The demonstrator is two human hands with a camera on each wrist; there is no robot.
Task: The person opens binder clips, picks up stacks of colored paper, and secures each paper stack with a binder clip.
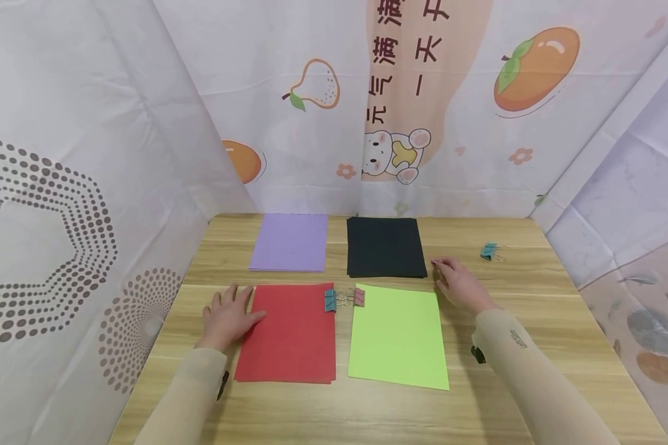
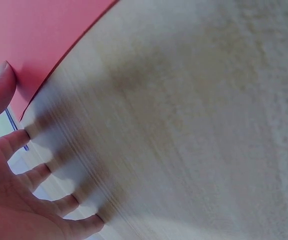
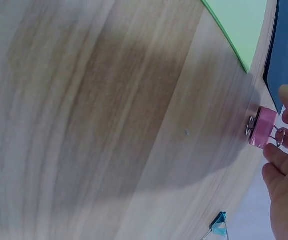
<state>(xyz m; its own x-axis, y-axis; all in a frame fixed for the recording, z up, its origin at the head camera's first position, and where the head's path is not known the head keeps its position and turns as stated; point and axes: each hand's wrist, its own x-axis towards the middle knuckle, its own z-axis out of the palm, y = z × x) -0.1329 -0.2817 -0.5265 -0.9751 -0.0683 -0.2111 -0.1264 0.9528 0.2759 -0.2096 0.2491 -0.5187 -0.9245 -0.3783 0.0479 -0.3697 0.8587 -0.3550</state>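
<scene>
- Right wrist view shows what head view mostly hides: your right hand (image 1: pixel 461 285) pinches a loose pink binder clip (image 3: pixel 264 127) by its wire handle, just beside the black paper stack (image 1: pixel 386 247).
- Left wrist view: your left hand (image 1: pixel 228 318) spread wide, thumb on red paper (image 1: pixel 292 334).
- Room: narrow strip between red and lime paper (image 1: pixel 398 340); broader wooden table (image 1: pixel 568 346) rightward, loose teal binder clip (image 1: pixel 488 251) near far edge.

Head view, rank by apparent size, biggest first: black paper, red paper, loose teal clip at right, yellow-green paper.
1. Red paper and yellow-green paper: too alike to rank
2. Black paper: clearly smaller, though farther from the camera
3. Loose teal clip: smallest by far
</scene>
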